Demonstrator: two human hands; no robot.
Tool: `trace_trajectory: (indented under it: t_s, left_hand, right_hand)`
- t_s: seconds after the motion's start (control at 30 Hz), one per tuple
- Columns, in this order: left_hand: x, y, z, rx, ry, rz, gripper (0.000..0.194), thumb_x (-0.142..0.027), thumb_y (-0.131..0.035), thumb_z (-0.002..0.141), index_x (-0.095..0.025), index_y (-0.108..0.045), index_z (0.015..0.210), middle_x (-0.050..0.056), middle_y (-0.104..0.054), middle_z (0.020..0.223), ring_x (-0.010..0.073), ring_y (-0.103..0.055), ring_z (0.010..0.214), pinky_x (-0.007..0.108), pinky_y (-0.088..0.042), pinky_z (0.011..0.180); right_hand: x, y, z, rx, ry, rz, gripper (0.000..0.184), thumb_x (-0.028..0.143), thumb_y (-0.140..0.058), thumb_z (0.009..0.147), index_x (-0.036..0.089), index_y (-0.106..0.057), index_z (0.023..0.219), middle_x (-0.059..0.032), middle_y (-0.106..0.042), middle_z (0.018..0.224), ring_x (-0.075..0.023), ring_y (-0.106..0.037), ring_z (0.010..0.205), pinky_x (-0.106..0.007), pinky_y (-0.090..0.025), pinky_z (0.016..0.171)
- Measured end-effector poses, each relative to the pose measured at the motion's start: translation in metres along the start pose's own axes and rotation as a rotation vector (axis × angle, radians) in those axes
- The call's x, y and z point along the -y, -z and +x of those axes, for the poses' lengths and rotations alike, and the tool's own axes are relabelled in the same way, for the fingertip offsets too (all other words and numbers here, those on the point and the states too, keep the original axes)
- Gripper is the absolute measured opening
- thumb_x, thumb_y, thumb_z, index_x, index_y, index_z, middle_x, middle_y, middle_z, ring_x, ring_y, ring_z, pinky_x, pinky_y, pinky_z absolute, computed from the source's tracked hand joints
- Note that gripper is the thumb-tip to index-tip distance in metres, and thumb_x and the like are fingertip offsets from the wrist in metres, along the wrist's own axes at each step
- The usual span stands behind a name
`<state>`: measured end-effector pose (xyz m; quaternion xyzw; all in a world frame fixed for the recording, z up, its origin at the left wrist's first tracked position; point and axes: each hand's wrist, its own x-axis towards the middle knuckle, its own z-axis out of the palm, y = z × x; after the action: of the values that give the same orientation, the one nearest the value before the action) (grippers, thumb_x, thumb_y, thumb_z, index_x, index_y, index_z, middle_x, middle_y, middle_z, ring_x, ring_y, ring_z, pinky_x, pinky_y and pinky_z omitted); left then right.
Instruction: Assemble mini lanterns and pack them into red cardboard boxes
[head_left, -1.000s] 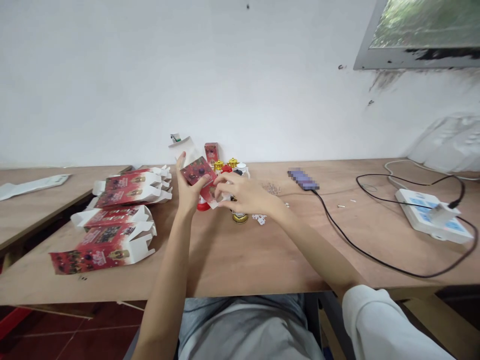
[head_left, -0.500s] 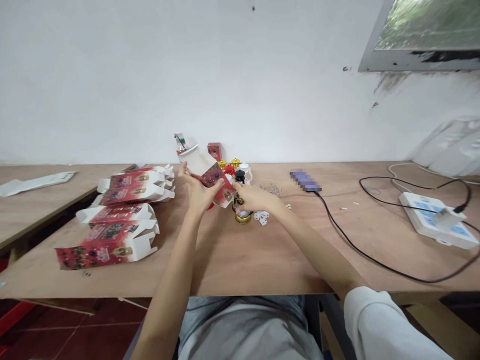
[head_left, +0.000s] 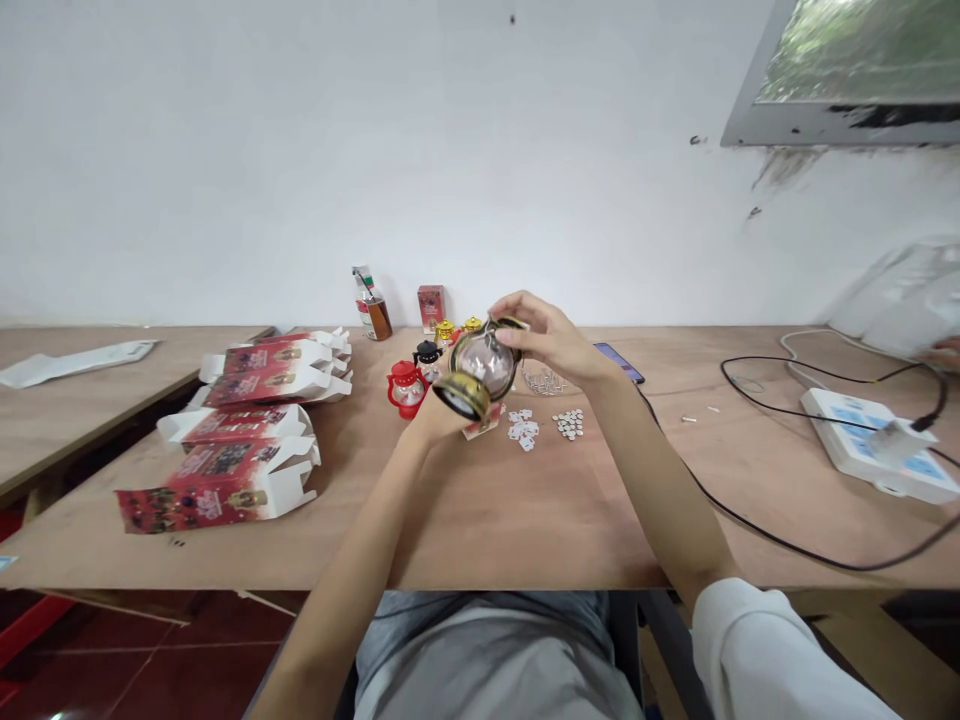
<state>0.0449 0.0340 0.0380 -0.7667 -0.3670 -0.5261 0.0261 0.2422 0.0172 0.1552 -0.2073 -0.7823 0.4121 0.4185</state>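
Clamping fingers [head_left: 517, 339] of right hand [head_left: 559, 345] on lantern [head_left: 486, 364] top, with left hand [head_left: 436, 420] at lantern base, fingers too hidden for judging. Probably orienting lantern; next needing steady support.

Above the worktop [head_left: 487, 520], the right hand [head_left: 553, 338] grips the top of a tilted black-and-gold lantern [head_left: 486, 362] whose base meets the partly hidden left hand [head_left: 433, 420], with a red lantern [head_left: 407, 388] near and printed cartons [head_left: 214, 482] further left.
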Motion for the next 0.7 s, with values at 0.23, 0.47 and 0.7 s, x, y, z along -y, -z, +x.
trace_trajectory:
  t_s: [0.23, 0.47, 0.7]
  left_hand:
    - [-0.005, -0.003, -0.005, 0.285, 0.235, 0.057, 0.1, -0.052, -0.076, 0.059, -0.011, -0.021, 0.132, 0.025, -0.04, 0.134, 0.039, -0.05, 0.12, 0.052, -0.044, 0.097]
    - [0.0, -0.007, -0.009, 0.228, 0.225, -0.007, 0.097, -0.049, -0.077, 0.059, -0.017, -0.018, 0.128, 0.02, -0.032, 0.134, 0.0335, -0.052, 0.116, 0.048, -0.046, 0.094]
    - [-0.002, -0.009, -0.012, 0.233, 0.245, -0.084, 0.089, -0.045, -0.075, 0.065, -0.018, -0.02, 0.13, 0.017, -0.036, 0.13, 0.0337, -0.051, 0.117, 0.046, -0.046, 0.094]
  right_hand:
    - [-0.032, 0.005, 0.013, -0.37, -0.152, -0.033, 0.022, 0.031, -0.06, 0.075, 0.02, -0.053, 0.093, -0.0002, -0.055, 0.087, -0.0128, -0.053, 0.075, -0.028, -0.045, 0.066]
    - [-0.046, 0.009, 0.014, -0.498, -0.065, -0.491, 0.022, 0.025, -0.057, 0.076, 0.021, -0.053, 0.097, -0.0044, -0.059, 0.093, -0.0197, -0.055, 0.088, -0.038, -0.044, 0.083]
    - [-0.041, -0.007, 0.013, -0.412, 0.058, -0.693, 0.025, 0.025, -0.057, 0.082, 0.02, -0.052, 0.105, -0.0082, -0.055, 0.107, -0.0229, -0.054, 0.101, -0.038, -0.043, 0.09]
